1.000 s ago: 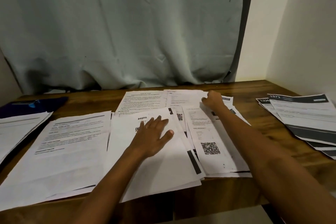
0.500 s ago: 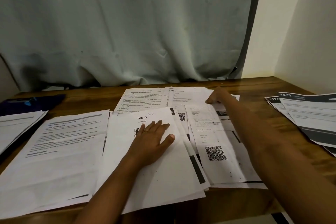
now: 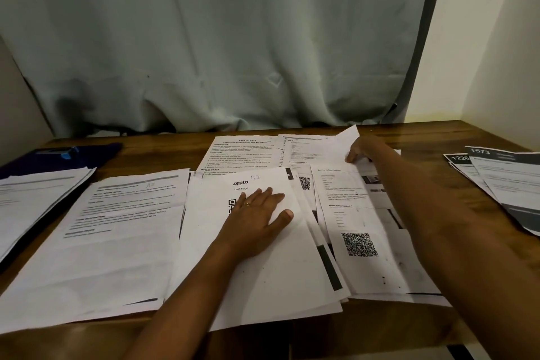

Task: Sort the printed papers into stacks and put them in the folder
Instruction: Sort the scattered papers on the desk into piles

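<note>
Table (image 3: 423,137) — left hand (image 3: 257,219) on zepto sheet (image 3: 263,286) ("Last Page").

The right hand (image 3: 363,150) isn't just a fist parked on the far papers anymore. It now pinches the near edge of the top sheet (image 3: 318,146) back there, and that sheet's far right corner is lifted, curling up.

Wooden bench (image 3: 423,137), mostly covered in paper. Back left: blue folder (image 3: 87,152), with the left paper stack (image 3: 35,193) lying partly over it. Moving right, overlapping: text-page stack (image 3: 117,228), zepto stack (image 3: 263,278), QR-sheet stack (image 3: 368,266). Behind these: task sheet (image 3: 239,155), list sheet (image 3: 309,149) with its right corner raised. Far right, apart: dark-banded stack (image 3: 505,190).
</note>
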Tool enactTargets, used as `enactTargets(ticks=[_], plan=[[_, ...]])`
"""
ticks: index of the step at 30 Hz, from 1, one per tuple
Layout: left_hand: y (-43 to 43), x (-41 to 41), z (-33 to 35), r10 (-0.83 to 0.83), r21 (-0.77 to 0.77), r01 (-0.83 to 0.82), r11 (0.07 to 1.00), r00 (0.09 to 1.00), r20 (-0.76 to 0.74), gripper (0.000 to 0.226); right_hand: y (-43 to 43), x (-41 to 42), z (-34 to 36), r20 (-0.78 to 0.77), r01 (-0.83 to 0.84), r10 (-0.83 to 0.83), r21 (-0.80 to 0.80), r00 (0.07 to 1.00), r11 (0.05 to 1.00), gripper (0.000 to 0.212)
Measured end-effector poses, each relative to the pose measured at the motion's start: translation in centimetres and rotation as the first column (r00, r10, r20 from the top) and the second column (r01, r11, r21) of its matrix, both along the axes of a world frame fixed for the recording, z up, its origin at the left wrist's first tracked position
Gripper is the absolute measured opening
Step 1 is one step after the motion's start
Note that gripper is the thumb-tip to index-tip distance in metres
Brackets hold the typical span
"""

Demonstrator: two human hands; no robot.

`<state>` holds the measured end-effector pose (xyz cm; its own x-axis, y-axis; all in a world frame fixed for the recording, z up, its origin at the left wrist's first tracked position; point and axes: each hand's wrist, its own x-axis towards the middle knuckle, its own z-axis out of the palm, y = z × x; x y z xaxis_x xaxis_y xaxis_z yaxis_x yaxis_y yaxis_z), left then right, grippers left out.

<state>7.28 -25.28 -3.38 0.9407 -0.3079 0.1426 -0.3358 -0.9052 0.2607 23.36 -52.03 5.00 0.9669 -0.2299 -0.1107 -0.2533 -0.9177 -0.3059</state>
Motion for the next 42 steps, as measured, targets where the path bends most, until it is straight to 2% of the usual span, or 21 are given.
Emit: enactTargets(ticks=[3, 6, 8, 11, 14, 16, 18, 21, 24, 28, 31, 35, 38, 40, 42], plan=[[0.0, 0.0, -0.1, 0.001, 0.003, -0.001, 1.000, 1.000, 0.005, 0.074, -0.7, 0.2, -0.3, 0.084, 0.051, -0.053, 0.031, 0.995, 0.998, 0.048], [-0.1, 0.0, 0.0, -0.003, 0.001, 0.003, 1.000, 1.000, 0.007, 0.075, -1.6, 0.4, 0.2, 0.196, 0.102, -0.131, 0.152, 0.972, 0.983, 0.053], [-0.2, 0.0, 0.0, -0.005, -0.006, 0.005, 1.000, 1.000, 0.009, 0.075, -2.2, 0.6, 1.1, 0.285, 0.080, -0.157, 0.265, 0.946, 0.961, 0.054], [-0.2, 0.1, -0.1, 0.000, -0.018, 0.000, 1.000, 1.000, 0.017, 0.081, -3.0, 0.9, 2.6, 0.379, -0.008, -0.246, 0.558, 0.892, 0.830, 0.041], [-0.2, -0.1, -0.1, -0.002, -0.038, 0.003, 0.999, 1.000, 0.011, 0.092, -3.2, -0.2, 4.3, 0.459, -0.087, -0.354, 0.701, 0.815, 0.708, 0.039], [-0.3, -0.2, 0.0, 0.002, -0.041, -0.002, 0.999, 1.000, 0.007, 0.084, -3.3, -0.8, 5.2, 0.503, -0.126, -0.429, 0.746, 0.751, 0.654, 0.037], [-0.4, -0.3, 0.2, 0.012, -0.040, -0.011, 0.999, 1.000, 0.004, 0.067, -3.6, -1.5, 6.0, 0.539, -0.175, -0.495, 0.777, 0.681, 0.605, 0.035], [-0.4, -0.5, 0.2, 0.017, -0.051, -0.016, 0.999, 1.000, 0.013, 0.059, -4.6, -2.2, 7.1, 0.540, -0.237, -0.610, 0.828, 0.580, 0.508, 0.032], [-0.4, -0.5, 0.3, 0.020, -0.048, -0.019, 0.999, 1.000, 0.017, 0.058, -5.9, -3.2, 8.2, 0.478, -0.251, -0.730, 0.878, 0.488, 0.407, 0.026], [-0.5, -0.6, 0.3, 0.020, -0.053, -0.020, 0.998, 1.000, 0.009, 0.058, -8.0, -5.1, 8.3, 0.358, -0.325, -0.805, 0.920, 0.473, 0.218, 0.021], [-0.5, -0.5, 0.4, 0.012, -0.034, -0.012, 0.999, 1.000, -0.006, 0.061, -9.7, -6.6, 7.2, 0.327, -0.285, -0.821, 0.935, 0.467, 0.210, 0.020], [-0.8, -0.6, 1.1, 0.018, 0.084, -0.019, 0.996, 1.000, 0.015, 0.063, -10.7, -9.2, 3.6, 0.341, -0.152, -0.789, 0.939, 0.512, 0.307, 0.025], [-1.3, -0.6, 1.6, -0.037, 0.304, -0.038, 0.952, 0.971, 0.237, 0.083, -12.0, -11.0, 1.2, 0.367, -0.106, -0.743, 0.921, 0.560, 0.375, 0.028], [-2.5, -1.0, 2.4, -0.105, 0.325, -0.012, 0.946, 0.935, 0.339, 0.085, -13.1, -12.1, 0.4, 0.376, -0.067, -0.711, 0.904, 0.594, 0.422, 0.029], [-4.8, -1.9, 3.4, -0.135, 0.279, 0.031, 0.960, 0.922, 0.363, 0.083, -14.6, -12.9, -0.1, 0.385, -0.031, -0.682, 0.882, 0.622, 0.470, 0.029]])
